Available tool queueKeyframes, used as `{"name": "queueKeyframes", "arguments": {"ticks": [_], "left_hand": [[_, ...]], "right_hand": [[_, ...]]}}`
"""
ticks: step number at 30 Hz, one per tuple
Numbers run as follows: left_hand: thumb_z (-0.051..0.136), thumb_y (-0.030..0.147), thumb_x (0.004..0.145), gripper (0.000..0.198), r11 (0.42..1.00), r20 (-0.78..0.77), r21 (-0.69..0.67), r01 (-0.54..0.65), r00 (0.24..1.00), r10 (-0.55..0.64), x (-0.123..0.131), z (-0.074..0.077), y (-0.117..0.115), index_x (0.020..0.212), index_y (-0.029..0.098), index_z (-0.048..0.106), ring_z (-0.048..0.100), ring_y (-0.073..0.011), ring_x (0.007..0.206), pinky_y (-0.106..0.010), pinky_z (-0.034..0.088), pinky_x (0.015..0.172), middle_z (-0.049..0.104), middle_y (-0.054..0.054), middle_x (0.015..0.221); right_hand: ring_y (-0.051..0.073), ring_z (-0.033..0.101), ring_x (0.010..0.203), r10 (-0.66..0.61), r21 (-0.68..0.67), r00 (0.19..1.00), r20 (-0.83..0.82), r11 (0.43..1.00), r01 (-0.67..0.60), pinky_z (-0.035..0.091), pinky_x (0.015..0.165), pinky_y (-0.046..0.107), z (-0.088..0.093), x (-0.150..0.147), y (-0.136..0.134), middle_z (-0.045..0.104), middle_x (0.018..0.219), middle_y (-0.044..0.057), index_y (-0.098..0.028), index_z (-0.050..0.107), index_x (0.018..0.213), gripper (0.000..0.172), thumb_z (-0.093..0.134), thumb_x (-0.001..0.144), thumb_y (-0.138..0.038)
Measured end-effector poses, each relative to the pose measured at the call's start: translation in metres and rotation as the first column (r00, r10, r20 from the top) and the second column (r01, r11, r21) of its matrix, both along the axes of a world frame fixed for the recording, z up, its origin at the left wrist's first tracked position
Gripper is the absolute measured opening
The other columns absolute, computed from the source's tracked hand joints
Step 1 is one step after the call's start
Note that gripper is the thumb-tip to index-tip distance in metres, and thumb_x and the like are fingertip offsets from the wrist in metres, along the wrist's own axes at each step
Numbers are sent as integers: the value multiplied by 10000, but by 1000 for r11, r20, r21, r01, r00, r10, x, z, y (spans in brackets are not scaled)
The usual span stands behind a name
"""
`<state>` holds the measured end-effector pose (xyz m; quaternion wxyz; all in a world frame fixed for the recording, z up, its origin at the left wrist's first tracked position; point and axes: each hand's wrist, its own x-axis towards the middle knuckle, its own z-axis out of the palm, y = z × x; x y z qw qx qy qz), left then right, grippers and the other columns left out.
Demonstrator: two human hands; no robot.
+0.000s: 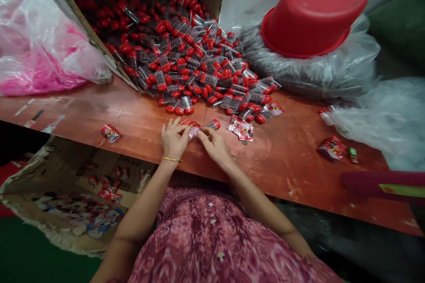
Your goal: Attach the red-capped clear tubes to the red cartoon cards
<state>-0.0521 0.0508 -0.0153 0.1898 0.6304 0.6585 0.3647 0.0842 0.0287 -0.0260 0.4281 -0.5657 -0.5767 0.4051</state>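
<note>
Between my two hands is a small red printed packet [193,130], pinched at its edges. My left hand [174,138] has thumb and fingertips closed on its left side, with a bangle at the wrist. On the other side, the fingers of my right hand [214,142] are pinched together at the packet's right edge. Just beyond my right hand lies a clear tube with red ends [213,124]. To its right, flat red printed packets [241,127] rest on the table. A wrapped red piece [110,133] sits to the left of my left hand.
A large heap of red-ended clear tubes [186,62] spills from a cardboard box [96,40]. A red tub [315,13] stands upside down on a plastic bag [308,75]. Below the table's front edge [139,158], an open carton [66,172] holds several red packets.
</note>
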Motion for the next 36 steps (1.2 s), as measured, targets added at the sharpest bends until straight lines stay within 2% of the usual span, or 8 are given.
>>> {"name": "queueKeyframes", "arguments": {"ticks": [6, 10, 15, 20, 24, 27, 32, 36], "left_hand": [[682, 396, 692, 266, 993, 377, -94, -73, 920, 103, 4, 13, -26, 882, 211, 701, 556, -260, 1129, -395, 408, 952, 675, -82, 1110], [690, 561, 608, 446, 886, 726, -437, 158, 643, 243, 7, 17, -37, 714, 128, 678, 660, -196, 692, -254, 486, 576, 693, -69, 678], [831, 409, 433, 420, 915, 862, -397, 77, 375, 342, 14, 16, -33, 683, 125, 647, 621, -124, 551, -215, 461, 544, 676, -19, 599], [833, 310, 457, 340, 892, 853, -450, 38, 314, 417, 13, 12, -22, 659, 134, 624, 592, -88, 490, -199, 452, 521, 672, 7, 588], [833, 313, 465, 342, 874, 838, -483, 46, 312, 447, 9, 12, -18, 657, 137, 611, 592, -81, 486, -181, 448, 501, 667, 13, 579], [835, 339, 459, 365, 857, 833, -508, 90, 305, 462, 8, 13, -18, 656, 139, 601, 599, -86, 491, -176, 449, 481, 661, 13, 569], [808, 281, 541, 269, 809, 811, -568, 148, 268, 520, 14, 17, -18, 667, 140, 617, 598, -89, 488, -171, 431, 453, 656, 8, 560], [781, 275, 597, 219, 797, 806, -578, 174, 273, 525, 15, 20, -19, 678, 137, 632, 607, -93, 513, -175, 436, 472, 667, -8, 584]], "right_hand": [[107, 412, 536, -34, 31, 972, -233, 999, 42, 340, 522, 235, 0, -16, 9, 450, 552, -31, -198, 473, 593, 383, 454, 814, -511], [104, 392, 539, -44, 121, 996, -82, 991, 53, 304, 523, 239, 1, -17, -1, 416, 558, -33, -207, 422, 591, 358, 402, 860, -443], [124, 427, 570, -9, 143, 979, 202, 989, -21, 323, 553, 250, 0, -16, -4, 459, 586, -10, -207, 457, 621, 390, 312, 920, -411], [235, 483, 836, -158, 234, 769, 620, 972, 11, 380, 734, 352, 3, 2, 18, 586, 889, 125, -163, 615, 960, 383, 354, 914, -440], [279, 461, 901, -104, 191, 632, 768, 979, -72, 383, 772, 405, -3, 27, 18, 577, 978, 150, -168, 656, 902, 301, 478, 862, -406], [276, 468, 960, -89, 237, 647, 757, 960, -146, 381, 842, 411, -12, 43, 4, 567, 1083, 130, -170, 636, 998, 280, 524, 831, -363], [324, 498, 953, -228, 264, 624, 747, 964, 37, 399, 809, 464, -27, 51, -7, 571, 1082, 201, -111, 554, 1147, 421, 475, 849, -398], [272, 566, 851, -197, 245, 785, 587, 968, 60, 440, 785, 427, -25, 54, -6, 637, 941, 169, -124, 590, 1048, 307, 375, 882, -268]]}}
